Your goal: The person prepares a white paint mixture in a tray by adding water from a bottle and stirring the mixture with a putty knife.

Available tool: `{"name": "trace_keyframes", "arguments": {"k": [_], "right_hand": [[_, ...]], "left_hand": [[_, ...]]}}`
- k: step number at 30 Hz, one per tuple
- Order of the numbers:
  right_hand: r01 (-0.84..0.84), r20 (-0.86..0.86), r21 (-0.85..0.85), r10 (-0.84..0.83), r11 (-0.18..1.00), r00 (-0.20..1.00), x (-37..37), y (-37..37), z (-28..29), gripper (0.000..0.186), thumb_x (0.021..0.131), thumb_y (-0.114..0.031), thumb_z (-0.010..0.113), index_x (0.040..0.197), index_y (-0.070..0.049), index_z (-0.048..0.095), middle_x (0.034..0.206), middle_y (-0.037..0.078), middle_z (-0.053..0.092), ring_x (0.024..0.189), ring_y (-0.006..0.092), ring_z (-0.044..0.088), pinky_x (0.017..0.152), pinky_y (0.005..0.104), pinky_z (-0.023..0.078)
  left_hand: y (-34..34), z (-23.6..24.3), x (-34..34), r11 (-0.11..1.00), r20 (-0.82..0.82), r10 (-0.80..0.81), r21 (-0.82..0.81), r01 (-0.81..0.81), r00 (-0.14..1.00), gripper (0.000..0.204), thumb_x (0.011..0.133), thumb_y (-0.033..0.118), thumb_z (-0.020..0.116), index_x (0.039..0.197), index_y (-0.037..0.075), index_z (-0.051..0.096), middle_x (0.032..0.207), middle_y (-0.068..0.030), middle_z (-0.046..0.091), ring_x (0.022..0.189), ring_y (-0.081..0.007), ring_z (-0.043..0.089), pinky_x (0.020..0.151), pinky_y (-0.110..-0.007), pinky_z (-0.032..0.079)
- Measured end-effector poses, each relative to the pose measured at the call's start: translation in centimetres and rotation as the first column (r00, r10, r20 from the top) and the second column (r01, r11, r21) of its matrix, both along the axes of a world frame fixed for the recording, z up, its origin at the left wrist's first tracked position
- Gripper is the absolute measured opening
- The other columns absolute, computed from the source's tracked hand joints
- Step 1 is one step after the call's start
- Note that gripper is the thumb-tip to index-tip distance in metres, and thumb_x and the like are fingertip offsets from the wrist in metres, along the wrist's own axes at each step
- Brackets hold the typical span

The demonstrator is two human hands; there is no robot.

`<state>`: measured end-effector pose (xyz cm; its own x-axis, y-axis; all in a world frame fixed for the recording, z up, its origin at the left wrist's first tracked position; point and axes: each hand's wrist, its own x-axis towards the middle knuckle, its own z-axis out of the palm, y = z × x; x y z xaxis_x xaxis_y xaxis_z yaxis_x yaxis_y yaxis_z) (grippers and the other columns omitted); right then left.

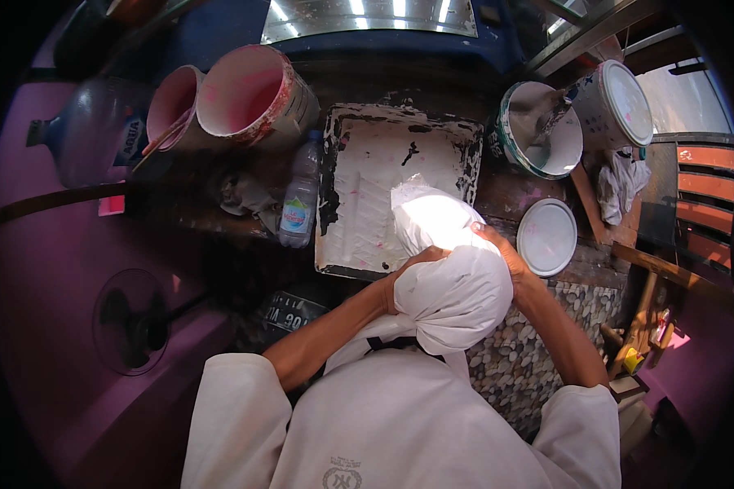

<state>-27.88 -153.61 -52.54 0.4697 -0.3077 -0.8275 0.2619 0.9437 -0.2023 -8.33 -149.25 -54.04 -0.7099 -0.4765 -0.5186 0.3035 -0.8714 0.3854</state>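
Note:
Close in front of my chest I hold a bulging, creased white bag (457,281), its cloth or plastic make unclear. My left hand (416,267) wraps its left side, with the fingertips partly hidden. My right hand (504,254) grips the upper right side, thumb on top. The bag's far end, bright with sunlight, lies over the near right part of a shallow paint-crusted tray (359,175). What the bag contains is hidden.
A clear plastic bottle (300,196) stands left of the tray. Pink-stained buckets (249,94) are far left, beside a large blue-tinted jug (90,134). Right are a white bucket (540,130), a lidded bucket (616,102), a round lid (546,237) and a crumpled cloth (622,186).

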Motion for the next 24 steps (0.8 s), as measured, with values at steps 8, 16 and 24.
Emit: {"name": "trace_keyframes", "arguments": {"k": [8,16,24], "right_hand": [[0.039,-0.204,-0.258,-0.094,0.965,0.974,-0.7,1.5,-0.2,0.062,0.079,-0.027,0.067,0.127,0.004,0.042,0.111,0.016,0.057,0.097,0.023,0.059,0.087,0.0321,0.047],[-0.293,-0.554,-0.472,-0.022,0.831,0.832,-0.6,1.0,-0.1,0.083,0.074,-0.021,0.068,0.137,0.008,0.022,0.132,0.021,0.039,0.119,0.0231,0.044,0.097,0.0314,0.039],[0.172,-0.037,-0.183,-0.182,0.968,0.983,1.7,-3.7,2.3,0.069,0.079,-0.041,0.067,0.126,0.004,0.043,0.116,0.018,0.055,0.11,0.0256,0.054,0.096,0.0384,0.043]], "left_hand": [[0.1,0.9,-2.8,0.833,-0.032,0.375,0.451,-0.322,0.926,0.08,0.076,0.063,0.06,0.127,0.005,0.042,0.114,-0.0124,0.054,0.099,-0.021,0.057,0.087,-0.034,0.047],[-0.3,-1.7,-2.2,0.855,-0.143,0.39,0.422,-0.301,0.91,0.065,0.08,0.047,0.062,0.126,0.004,0.044,0.113,-0.0122,0.058,0.097,-0.0237,0.061,0.088,-0.037,0.049],[-1.5,0.2,0.3,0.867,-0.25,0.325,0.463,-0.182,0.912,0.062,0.078,0.032,0.063,0.127,0.0,0.042,0.111,-0.0159,0.059,0.095,-0.0256,0.062,0.089,-0.038,0.05]]}}
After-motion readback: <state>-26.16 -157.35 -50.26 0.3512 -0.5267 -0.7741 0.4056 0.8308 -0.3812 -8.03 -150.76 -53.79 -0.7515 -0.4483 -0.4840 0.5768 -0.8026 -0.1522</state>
